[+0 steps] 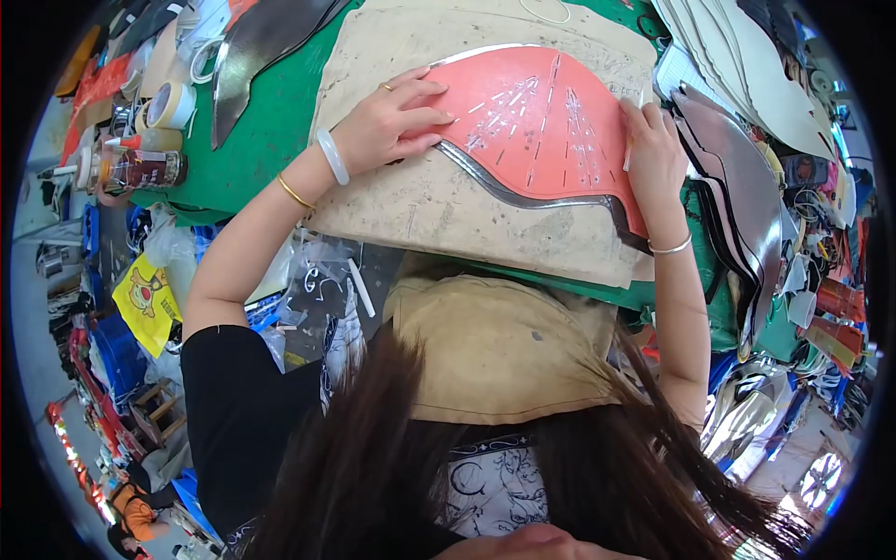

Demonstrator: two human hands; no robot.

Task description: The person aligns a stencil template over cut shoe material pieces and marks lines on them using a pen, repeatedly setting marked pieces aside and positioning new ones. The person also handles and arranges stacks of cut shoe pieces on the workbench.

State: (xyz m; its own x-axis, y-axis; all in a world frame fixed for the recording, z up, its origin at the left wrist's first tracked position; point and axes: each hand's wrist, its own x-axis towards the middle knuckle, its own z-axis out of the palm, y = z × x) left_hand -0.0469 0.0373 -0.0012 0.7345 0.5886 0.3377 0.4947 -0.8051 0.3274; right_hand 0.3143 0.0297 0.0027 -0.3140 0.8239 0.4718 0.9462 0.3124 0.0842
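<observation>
A curved red pattern piece [527, 121] with slits and whitish marks lies over a dark shiny sheet [499, 193], whose edge shows along the bottom and upper left. My left hand [397, 121] rests across the left side of the pattern, fingers stretched out and lying flat. At the pattern's right edge, my right hand [656, 154] is closed around a slim pale pen-like stick [627, 140], held roughly upright. Its tip is too small to make out. Both pieces lie on a stained tan board [373, 210].
The green tabletop [275, 121] extends beneath the board. More dark shiny pieces [737, 177] are stacked at the right, below pale sheets [747, 65]. Another dark piece [266, 56] lies at upper left. Tape rolls [172, 105] and a jar [145, 170] stand at left.
</observation>
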